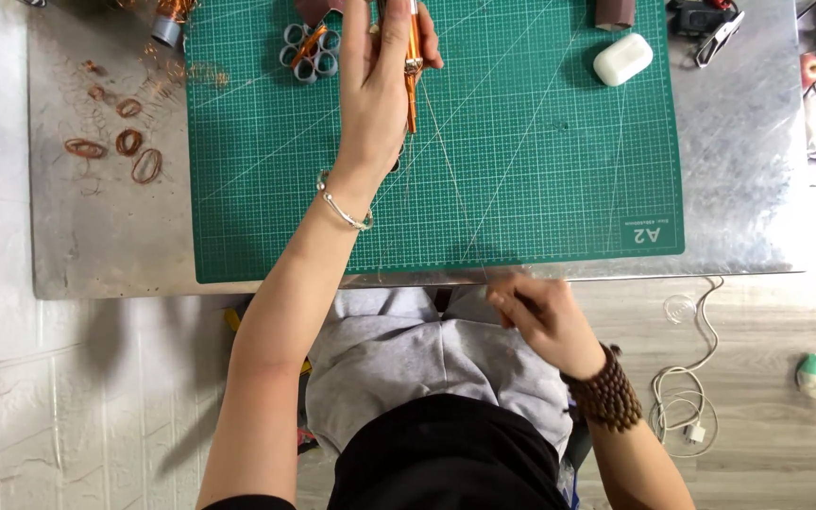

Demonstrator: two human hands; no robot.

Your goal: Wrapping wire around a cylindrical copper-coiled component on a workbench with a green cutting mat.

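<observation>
Head view: I see a green gridded cutting mat on a dull metal tabletop. My left hand is closed round an orange-handled slim tool; my right hand pinches thin wire strands, pulled taut between them. Copper wire loops lie left.

Silver bangle on the left wrist, brown beaded bracelet on the right, grey trousers, seemingly black top.
</observation>
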